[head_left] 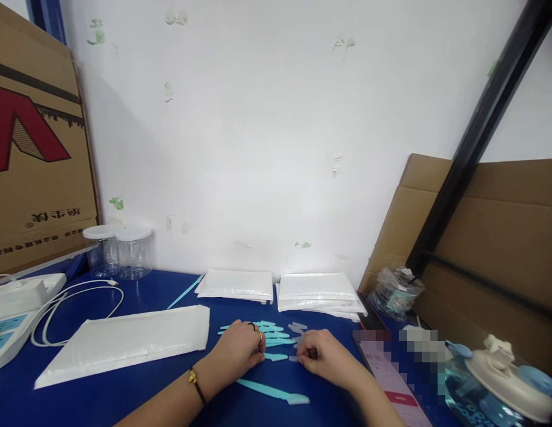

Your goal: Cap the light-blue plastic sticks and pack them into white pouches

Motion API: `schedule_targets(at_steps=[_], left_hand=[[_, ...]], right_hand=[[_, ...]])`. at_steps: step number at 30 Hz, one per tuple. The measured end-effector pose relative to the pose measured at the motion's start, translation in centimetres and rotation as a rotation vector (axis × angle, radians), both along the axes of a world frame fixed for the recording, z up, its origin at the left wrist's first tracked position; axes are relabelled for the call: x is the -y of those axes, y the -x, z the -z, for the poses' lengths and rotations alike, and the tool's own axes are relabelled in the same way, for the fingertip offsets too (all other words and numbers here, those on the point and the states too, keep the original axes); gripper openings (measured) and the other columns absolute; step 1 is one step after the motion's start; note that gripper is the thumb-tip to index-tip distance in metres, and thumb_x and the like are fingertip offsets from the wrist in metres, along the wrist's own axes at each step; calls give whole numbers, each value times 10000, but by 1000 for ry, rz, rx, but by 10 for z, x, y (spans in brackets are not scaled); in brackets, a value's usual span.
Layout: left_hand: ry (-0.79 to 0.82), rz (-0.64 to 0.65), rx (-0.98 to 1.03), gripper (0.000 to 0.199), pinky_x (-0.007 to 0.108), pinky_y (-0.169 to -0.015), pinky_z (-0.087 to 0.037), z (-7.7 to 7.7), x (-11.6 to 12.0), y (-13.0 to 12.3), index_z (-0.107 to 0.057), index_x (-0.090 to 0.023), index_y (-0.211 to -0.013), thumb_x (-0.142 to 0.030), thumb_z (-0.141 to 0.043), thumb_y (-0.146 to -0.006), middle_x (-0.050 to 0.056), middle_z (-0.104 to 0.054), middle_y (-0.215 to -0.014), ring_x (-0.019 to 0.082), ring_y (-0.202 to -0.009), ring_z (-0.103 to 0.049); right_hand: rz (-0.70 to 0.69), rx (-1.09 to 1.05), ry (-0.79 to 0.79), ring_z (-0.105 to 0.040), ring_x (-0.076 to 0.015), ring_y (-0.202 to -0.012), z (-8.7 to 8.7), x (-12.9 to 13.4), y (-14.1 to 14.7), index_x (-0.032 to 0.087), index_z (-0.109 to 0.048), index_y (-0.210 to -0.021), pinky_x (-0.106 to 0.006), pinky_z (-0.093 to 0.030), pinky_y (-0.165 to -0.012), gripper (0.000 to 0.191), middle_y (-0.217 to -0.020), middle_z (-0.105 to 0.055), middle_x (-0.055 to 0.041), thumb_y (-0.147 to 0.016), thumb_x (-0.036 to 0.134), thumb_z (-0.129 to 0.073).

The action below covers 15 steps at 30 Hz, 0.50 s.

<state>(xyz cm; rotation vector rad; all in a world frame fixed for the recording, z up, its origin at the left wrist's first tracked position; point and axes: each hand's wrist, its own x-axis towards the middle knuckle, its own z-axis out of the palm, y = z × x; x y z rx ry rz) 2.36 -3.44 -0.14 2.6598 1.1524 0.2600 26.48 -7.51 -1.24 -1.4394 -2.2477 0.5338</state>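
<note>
My left hand (242,349) is closed around a teal eyebrow razor (276,357), its head pointing right. Facing it, my right hand (325,359) pinches a small clear blade cap (294,359); a narrow gap separates cap and razor head. Beyond my hands lie several teal razors (278,335) in a loose row, partly hidden by my left hand. Several loose clear caps (297,327) are to the right of that row. Closer to me, another teal razor (276,391) lies flat on the blue table (240,412).
White padded packets (235,284) and a second stack (318,287) lie along the wall. A large white packet (128,341) is at left, near a cable (47,323), power strip (4,350) and clear jars (134,255). A phone (386,373) and bottle (493,385) stand right.
</note>
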Motion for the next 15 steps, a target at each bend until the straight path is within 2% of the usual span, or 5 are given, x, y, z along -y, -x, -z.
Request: schedule_targets(at_steps=[7, 15], left_hand=[[3, 6, 3, 76, 283, -754, -346, -2, 1, 1, -662, -245, -833, -273, -609, -787, -3, -673, -870, 181, -847, -594], [-9, 22, 31, 87, 291, -735, -335, 5, -2, 2, -654, -237, -824, -293, -590, -805, 1, -669, -845, 184, -837, -588]], right_hand=[[57, -31, 27, -570, -118, -622, -2, -1, -4, 185, -680, -744, -179, -394, -539, 108, -754, -630, -8, -704, 117, -607], [41, -62, 56, -571, -118, -596, 3, -3, -3, 185, -690, -701, -181, -401, -522, 143, -727, -616, -5, -668, 61, -626]])
